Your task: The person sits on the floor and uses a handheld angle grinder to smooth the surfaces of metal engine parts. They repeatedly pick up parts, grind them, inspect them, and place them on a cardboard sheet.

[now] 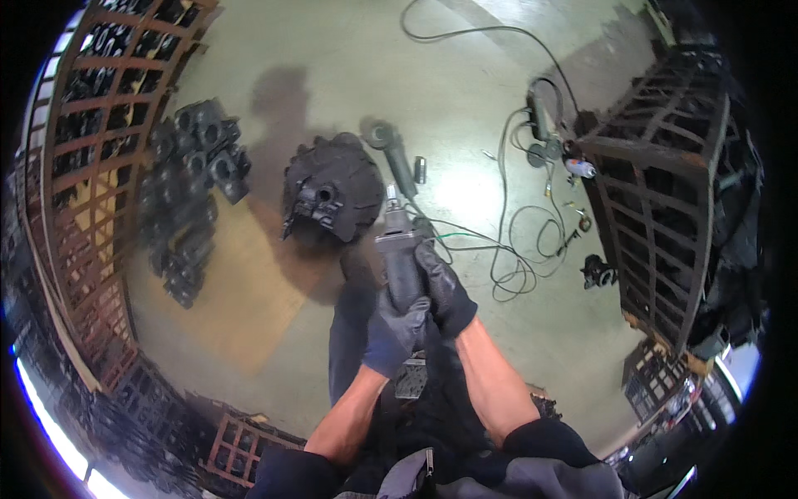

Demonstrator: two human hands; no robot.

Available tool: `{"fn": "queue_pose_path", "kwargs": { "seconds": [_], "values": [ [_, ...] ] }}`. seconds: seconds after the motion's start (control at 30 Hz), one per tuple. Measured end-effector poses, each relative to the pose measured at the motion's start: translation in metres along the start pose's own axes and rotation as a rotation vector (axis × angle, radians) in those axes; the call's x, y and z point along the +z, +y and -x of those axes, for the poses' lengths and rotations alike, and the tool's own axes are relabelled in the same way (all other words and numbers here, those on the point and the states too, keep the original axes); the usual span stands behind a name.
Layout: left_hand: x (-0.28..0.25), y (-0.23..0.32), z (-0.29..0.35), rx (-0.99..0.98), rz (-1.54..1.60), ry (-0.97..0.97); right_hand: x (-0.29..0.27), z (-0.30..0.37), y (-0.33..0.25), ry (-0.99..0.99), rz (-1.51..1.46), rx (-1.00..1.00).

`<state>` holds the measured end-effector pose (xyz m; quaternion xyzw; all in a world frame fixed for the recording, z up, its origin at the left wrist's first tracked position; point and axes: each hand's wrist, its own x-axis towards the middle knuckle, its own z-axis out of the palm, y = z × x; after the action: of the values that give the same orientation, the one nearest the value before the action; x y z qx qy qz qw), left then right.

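Observation:
Both my hands wear dark gloves and are closed around a power tool [405, 270], held in front of my legs. It has a dark cylindrical body, a grey nose and a bare metal spindle pointing away from me. My left hand [397, 333] wraps its near end. Along its right side lies my right hand [442, 287], fingers curled against the housing. Just beyond the tool, a second power tool with a round head [392, 154] rests on the floor. Beside that is a short black cylinder [421, 170]. Left of the spindle sits a large round black metal casting [332, 187].
Several black castings [195, 158] lie at left, by a brown sheet [229, 283]. Cables [499, 245] loop across the floor at right, near a black corded tool [539, 116] and a spray can [581, 168]. Metal mesh crates stand at left [108, 108] and right [657, 158].

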<state>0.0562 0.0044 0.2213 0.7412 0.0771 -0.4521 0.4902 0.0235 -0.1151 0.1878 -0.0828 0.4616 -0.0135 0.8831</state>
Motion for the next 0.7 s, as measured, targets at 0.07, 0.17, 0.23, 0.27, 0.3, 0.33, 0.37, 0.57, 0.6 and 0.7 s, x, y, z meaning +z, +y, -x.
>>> {"fn": "queue_pose_path", "kwargs": {
  "seconds": [0.07,0.17,0.23,0.27,0.3,0.33,0.37,0.57,0.6,0.7],
  "values": [
    [-0.026,0.032,0.0,0.188,-0.413,-0.043,0.006,0.002,-0.006,-0.037,-0.082,0.026],
    [-0.041,0.023,-0.034,0.369,-0.148,-0.049,-0.018,-0.015,0.014,-0.017,0.048,-0.145],
    [-0.029,0.022,-0.075,0.685,0.135,-0.185,-0.025,-0.014,0.016,-0.101,-0.05,-0.019],
    [-0.021,0.036,-0.089,0.398,0.168,-0.345,-0.03,-0.011,0.017,-0.128,-0.097,0.04],
    [-0.018,0.051,-0.097,0.108,0.182,-0.482,-0.01,-0.001,0.007,-0.117,-0.128,0.017],
    [-0.018,0.055,-0.097,0.143,0.275,-0.588,0.0,0.013,-0.004,-0.108,-0.209,0.011],
    [-0.018,0.053,-0.098,0.176,0.372,-0.689,-0.025,-0.006,0.01,-0.196,-0.172,-0.014],
    [0.055,0.039,-0.143,0.276,0.375,-0.573,-0.124,-0.091,-0.022,-0.238,0.891,-0.759],
    [0.07,0.024,-0.165,0.439,0.204,-0.46,-0.137,-0.095,-0.037,-0.155,0.982,-0.682],
    [0.101,0.009,-0.223,0.552,0.211,-0.337,-0.171,-0.1,-0.083,0.061,1.05,-0.719]
  ]
}}
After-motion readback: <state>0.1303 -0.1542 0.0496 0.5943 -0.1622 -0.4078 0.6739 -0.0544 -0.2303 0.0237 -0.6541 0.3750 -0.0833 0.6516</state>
